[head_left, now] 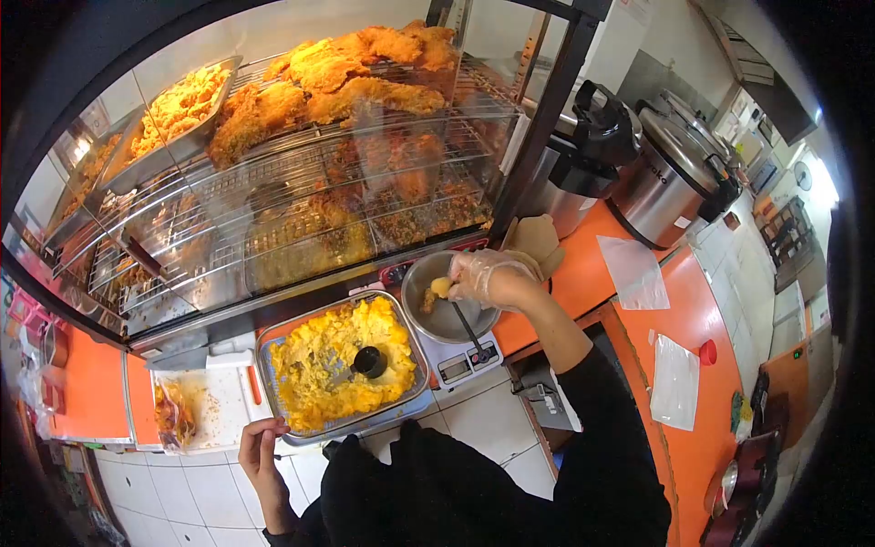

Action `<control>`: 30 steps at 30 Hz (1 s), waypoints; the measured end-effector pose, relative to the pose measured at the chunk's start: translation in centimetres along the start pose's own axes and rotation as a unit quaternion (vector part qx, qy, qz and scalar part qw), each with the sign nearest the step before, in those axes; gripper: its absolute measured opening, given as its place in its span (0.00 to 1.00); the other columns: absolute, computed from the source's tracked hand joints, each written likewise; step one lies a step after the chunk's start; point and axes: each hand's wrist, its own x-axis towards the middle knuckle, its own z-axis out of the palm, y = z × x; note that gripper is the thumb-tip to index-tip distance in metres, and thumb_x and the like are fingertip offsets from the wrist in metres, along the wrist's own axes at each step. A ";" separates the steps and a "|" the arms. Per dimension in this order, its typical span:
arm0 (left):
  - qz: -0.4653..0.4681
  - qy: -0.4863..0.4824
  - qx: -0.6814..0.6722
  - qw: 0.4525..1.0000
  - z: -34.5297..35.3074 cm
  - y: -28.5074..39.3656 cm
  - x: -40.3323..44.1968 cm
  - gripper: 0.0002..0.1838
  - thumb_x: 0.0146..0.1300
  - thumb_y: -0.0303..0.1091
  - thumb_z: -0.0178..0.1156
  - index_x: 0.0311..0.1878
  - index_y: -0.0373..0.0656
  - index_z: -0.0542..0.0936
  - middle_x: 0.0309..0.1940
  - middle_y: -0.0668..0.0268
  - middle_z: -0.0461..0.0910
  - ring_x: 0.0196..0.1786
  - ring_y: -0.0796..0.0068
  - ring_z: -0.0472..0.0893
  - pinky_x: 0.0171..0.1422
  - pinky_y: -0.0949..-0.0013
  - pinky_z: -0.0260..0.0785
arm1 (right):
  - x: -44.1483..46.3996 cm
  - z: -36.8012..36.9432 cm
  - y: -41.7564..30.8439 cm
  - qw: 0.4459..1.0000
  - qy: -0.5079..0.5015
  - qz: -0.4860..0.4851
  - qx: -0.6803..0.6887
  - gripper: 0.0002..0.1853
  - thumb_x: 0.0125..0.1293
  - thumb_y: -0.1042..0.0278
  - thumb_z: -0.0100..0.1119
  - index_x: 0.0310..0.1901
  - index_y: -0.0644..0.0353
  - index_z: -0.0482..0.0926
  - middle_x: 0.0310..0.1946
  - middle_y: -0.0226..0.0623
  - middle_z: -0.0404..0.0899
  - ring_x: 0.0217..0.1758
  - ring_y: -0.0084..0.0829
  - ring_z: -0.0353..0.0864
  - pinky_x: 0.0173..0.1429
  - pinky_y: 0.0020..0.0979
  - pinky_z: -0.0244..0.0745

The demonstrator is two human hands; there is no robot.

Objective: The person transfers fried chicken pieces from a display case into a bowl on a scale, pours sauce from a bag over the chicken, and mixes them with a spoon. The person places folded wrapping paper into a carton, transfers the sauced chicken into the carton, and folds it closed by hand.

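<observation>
My right hand (493, 279), in a clear plastic glove, is over a metal bowl (415, 273) on a digital scale (467, 365). Its closed fingers are at a small yellow lump of food (441, 287), with a browner piece just below. A black-handled utensil (471, 332) leans out of the bowl. My bare left hand (262, 453) has its fingertips closed at the near-left corner of a metal tray (425, 372). Scrambled-egg-like yellow food (314, 351) fills that tray, and a black cup-shaped object (369, 362) stands in it.
A glass display case (301, 182) with fried cutlets (365, 73) on racks rises behind the tray. Rice cookers (670, 173) stand on the orange counter (583, 273) to the right. Plastic sheets (633, 272) lie there. A white board (219, 401) and bagged food (175, 410) are at left.
</observation>
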 end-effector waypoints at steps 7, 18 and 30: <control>0.001 0.035 0.009 0.999 0.1 0.5 0.2 0.10 0.68 0.33 0.53 0.40 0.35 0.77 0.38 0.60 0.80 0.40 0.73 0.79 0.52 0.70 0.67 | 0.7 0.0 1.5 0.986 -0.004 -0.051 0.161 0.15 0.57 0.62 0.67 0.43 0.59 0.78 0.32 0.31 0.79 0.34 0.23 0.75 0.37 0.28 0.71; 0.003 0.039 0.019 0.999 0.2 -0.3 0.8 0.10 0.67 0.34 0.52 0.40 0.36 0.77 0.38 0.60 0.79 0.40 0.74 0.79 0.51 0.69 0.68 | 1.7 -1.1 2.4 0.967 -0.088 -0.060 0.230 0.16 0.61 0.69 0.63 0.50 0.59 0.74 0.31 0.31 0.77 0.31 0.20 0.75 0.35 0.26 0.73; 0.005 0.026 -0.007 1.000 0.6 -0.5 0.8 0.10 0.68 0.33 0.53 0.41 0.35 0.77 0.36 0.60 0.80 0.41 0.73 0.79 0.53 0.69 0.68 | 0.6 -0.5 1.8 0.950 -0.006 -0.055 0.307 0.12 0.61 0.71 0.63 0.44 0.60 0.73 0.30 0.32 0.76 0.28 0.21 0.74 0.33 0.25 0.74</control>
